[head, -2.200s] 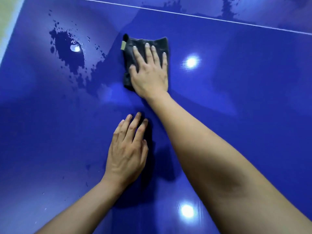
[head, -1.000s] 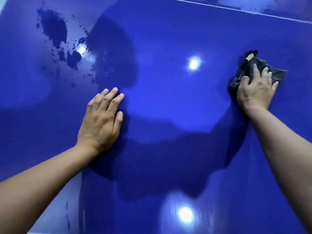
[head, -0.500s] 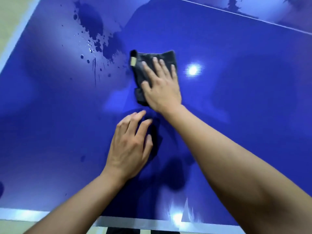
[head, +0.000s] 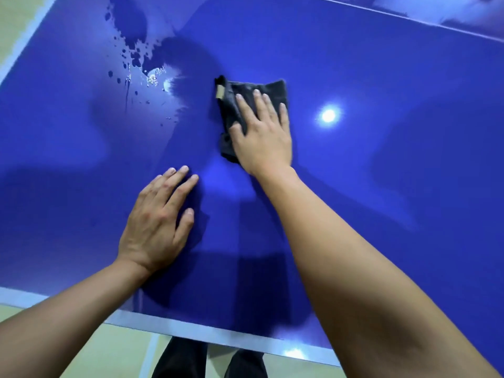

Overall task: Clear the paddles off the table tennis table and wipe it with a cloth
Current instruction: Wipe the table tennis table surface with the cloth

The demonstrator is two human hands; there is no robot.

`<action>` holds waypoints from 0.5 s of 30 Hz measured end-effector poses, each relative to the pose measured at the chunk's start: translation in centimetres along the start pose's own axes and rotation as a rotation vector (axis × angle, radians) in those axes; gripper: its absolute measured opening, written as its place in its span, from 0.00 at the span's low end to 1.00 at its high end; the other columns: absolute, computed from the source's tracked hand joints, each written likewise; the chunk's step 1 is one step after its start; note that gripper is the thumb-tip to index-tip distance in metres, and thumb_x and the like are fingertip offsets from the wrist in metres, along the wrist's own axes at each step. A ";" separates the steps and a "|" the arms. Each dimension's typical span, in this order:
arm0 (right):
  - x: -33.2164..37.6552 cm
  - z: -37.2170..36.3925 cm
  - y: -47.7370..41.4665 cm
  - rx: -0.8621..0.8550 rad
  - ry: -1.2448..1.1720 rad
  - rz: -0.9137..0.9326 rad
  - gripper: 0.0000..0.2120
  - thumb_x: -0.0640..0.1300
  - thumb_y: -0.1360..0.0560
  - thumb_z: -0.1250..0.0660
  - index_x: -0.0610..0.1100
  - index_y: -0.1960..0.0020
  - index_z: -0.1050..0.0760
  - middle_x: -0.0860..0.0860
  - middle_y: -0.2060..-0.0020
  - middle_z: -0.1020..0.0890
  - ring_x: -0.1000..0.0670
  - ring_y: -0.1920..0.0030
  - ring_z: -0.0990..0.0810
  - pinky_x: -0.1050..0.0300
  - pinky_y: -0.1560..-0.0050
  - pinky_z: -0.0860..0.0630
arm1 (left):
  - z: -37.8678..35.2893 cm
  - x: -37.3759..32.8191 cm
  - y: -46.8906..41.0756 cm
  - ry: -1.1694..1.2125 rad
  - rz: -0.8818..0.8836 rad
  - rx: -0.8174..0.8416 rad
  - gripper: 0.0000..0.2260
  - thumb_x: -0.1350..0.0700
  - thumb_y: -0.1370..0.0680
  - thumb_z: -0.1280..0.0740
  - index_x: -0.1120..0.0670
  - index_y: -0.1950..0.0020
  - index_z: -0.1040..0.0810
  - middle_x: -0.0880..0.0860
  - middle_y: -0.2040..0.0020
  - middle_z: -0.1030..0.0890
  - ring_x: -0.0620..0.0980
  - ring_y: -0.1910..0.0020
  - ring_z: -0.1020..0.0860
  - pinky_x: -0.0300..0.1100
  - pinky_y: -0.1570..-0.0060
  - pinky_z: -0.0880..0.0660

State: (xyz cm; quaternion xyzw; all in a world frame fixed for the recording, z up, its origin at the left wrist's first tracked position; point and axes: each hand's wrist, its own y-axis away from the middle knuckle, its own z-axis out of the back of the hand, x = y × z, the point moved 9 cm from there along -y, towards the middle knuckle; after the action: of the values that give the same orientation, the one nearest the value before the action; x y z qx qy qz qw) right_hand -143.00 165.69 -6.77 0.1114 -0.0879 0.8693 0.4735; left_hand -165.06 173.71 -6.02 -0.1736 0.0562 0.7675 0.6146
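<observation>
A dark grey cloth (head: 231, 105) with a small tan label lies flat on the glossy blue table tennis table (head: 381, 186). My right hand (head: 263, 137) presses down on it with straight, spread fingers and covers its lower right part. My left hand (head: 161, 222) rests flat on the bare table below and left of the cloth, fingers straight and close together. No paddle is in view.
Water drops and a dark wet patch (head: 136, 58) sit on the table left of and above the cloth. The table's near white edge (head: 218, 336) runs along the bottom, its left edge (head: 24, 45) at upper left. Beige floor and dark trouser legs (head: 207, 361) show below.
The right hand swept the cloth far right, then back to the middle beside the wet patch. Since half a second ago both hands hold nearly the same place; the view has tilted nearer the table's edge.
</observation>
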 end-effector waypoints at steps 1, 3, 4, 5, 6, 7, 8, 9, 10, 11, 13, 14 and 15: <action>-2.7 0.8 0.7 -0.012 0.001 -0.035 0.29 0.58 0.20 0.49 0.57 0.19 0.41 0.51 0.18 0.42 0.52 0.19 0.47 0.45 0.19 0.56 | -0.1 0.0 0.0 0.001 0.003 0.001 0.25 0.52 0.20 0.44 0.57 0.23 0.31 0.55 0.21 0.33 0.57 0.22 0.35 0.57 0.23 0.40; -8.9 2.8 2.7 -0.049 0.015 -0.106 0.30 0.58 0.21 0.50 0.57 0.19 0.41 0.51 0.19 0.41 0.51 0.19 0.46 0.46 0.19 0.55 | -0.1 -0.1 -0.1 0.004 0.004 0.007 0.25 0.51 0.20 0.44 0.57 0.23 0.31 0.55 0.21 0.33 0.58 0.22 0.35 0.57 0.23 0.40; -12.2 3.9 4.0 -0.070 0.025 -0.146 0.30 0.57 0.22 0.50 0.57 0.19 0.40 0.50 0.19 0.40 0.50 0.19 0.45 0.45 0.19 0.54 | -0.1 0.0 -0.2 0.004 0.007 0.010 0.25 0.51 0.20 0.44 0.57 0.23 0.31 0.55 0.21 0.33 0.58 0.22 0.35 0.57 0.23 0.41; -15.6 5.0 5.5 -0.092 0.035 -0.191 0.30 0.57 0.22 0.50 0.57 0.20 0.39 0.49 0.19 0.39 0.49 0.19 0.44 0.45 0.19 0.53 | -0.1 0.0 -0.2 0.005 0.011 0.011 0.25 0.51 0.20 0.44 0.57 0.23 0.31 0.56 0.21 0.33 0.58 0.22 0.35 0.56 0.22 0.41; -19.0 6.2 7.2 -0.112 0.045 -0.242 0.30 0.56 0.22 0.49 0.56 0.20 0.38 0.47 0.20 0.38 0.48 0.19 0.42 0.44 0.19 0.52 | -0.1 0.0 -0.2 0.007 0.016 0.011 0.25 0.51 0.20 0.44 0.57 0.23 0.30 0.56 0.22 0.33 0.58 0.22 0.36 0.56 0.22 0.42; -22.5 7.3 9.0 -0.131 0.054 -0.299 0.30 0.55 0.22 0.49 0.55 0.20 0.37 0.46 0.20 0.37 0.46 0.20 0.41 0.43 0.20 0.51 | -0.2 -0.1 -0.2 0.009 0.019 0.013 0.25 0.51 0.20 0.44 0.57 0.23 0.30 0.56 0.22 0.33 0.58 0.22 0.36 0.55 0.22 0.42; -25.8 8.4 11.0 -0.147 0.061 -0.358 0.30 0.55 0.22 0.48 0.54 0.20 0.37 0.44 0.20 0.37 0.45 0.20 0.41 0.42 0.20 0.50 | -0.2 -0.1 -0.2 0.010 0.020 0.016 0.25 0.51 0.20 0.44 0.57 0.23 0.30 0.56 0.22 0.33 0.58 0.22 0.36 0.54 0.22 0.43; -28.8 9.3 12.8 -0.158 0.069 -0.419 0.30 0.55 0.22 0.48 0.53 0.20 0.37 0.43 0.21 0.37 0.44 0.20 0.40 0.41 0.20 0.50 | -0.2 -0.1 -0.2 0.013 0.020 0.016 0.25 0.51 0.20 0.44 0.57 0.24 0.30 0.56 0.22 0.33 0.58 0.22 0.36 0.53 0.21 0.43; -31.5 10.3 14.5 -0.163 0.075 -0.488 0.30 0.55 0.22 0.49 0.52 0.20 0.37 0.42 0.20 0.38 0.43 0.20 0.41 0.40 0.20 0.50 | -0.2 -0.1 -0.2 0.014 0.020 0.015 0.25 0.50 0.20 0.44 0.57 0.24 0.30 0.56 0.22 0.33 0.58 0.22 0.36 0.53 0.21 0.44; -33.7 11.0 16.0 -0.165 0.076 -0.561 0.31 0.56 0.21 0.49 0.51 0.19 0.38 0.41 0.20 0.38 0.43 0.20 0.42 0.40 0.20 0.51 | -0.2 -0.1 -0.2 0.015 0.021 0.014 0.25 0.50 0.20 0.44 0.57 0.24 0.30 0.56 0.22 0.33 0.58 0.22 0.36 0.52 0.21 0.44; -36.2 11.9 17.8 -0.176 0.069 -0.689 0.31 0.56 0.21 0.50 0.49 0.19 0.40 0.41 0.20 0.40 0.44 0.19 0.44 0.40 0.20 0.54 | -0.2 -0.1 -0.1 0.018 0.027 0.009 0.25 0.50 0.19 0.44 0.57 0.24 0.30 0.56 0.22 0.32 0.58 0.22 0.36 0.51 0.22 0.44; -36.6 12.1 18.1 -0.188 0.069 -0.729 0.31 0.55 0.20 0.50 0.49 0.19 0.40 0.41 0.20 0.40 0.44 0.19 0.45 0.40 0.19 0.54 | -0.2 -0.1 -0.2 0.020 0.029 0.005 0.25 0.50 0.19 0.44 0.57 0.24 0.30 0.56 0.22 0.32 0.58 0.22 0.36 0.51 0.22 0.44; -36.6 12.2 18.2 -0.200 0.072 -0.754 0.30 0.54 0.20 0.50 0.49 0.19 0.40 0.42 0.20 0.40 0.44 0.19 0.45 0.40 0.20 0.55 | -0.1 -0.1 -0.1 0.023 0.032 0.002 0.25 0.49 0.19 0.44 0.57 0.24 0.30 0.56 0.22 0.32 0.58 0.22 0.36 0.51 0.22 0.44</action>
State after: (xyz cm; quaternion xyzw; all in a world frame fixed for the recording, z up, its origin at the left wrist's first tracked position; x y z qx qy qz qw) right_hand -137.68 123.41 -6.03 0.0588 -0.1084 0.6247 0.7710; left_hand -164.86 173.58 -6.08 -0.1806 0.0668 0.7752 0.6017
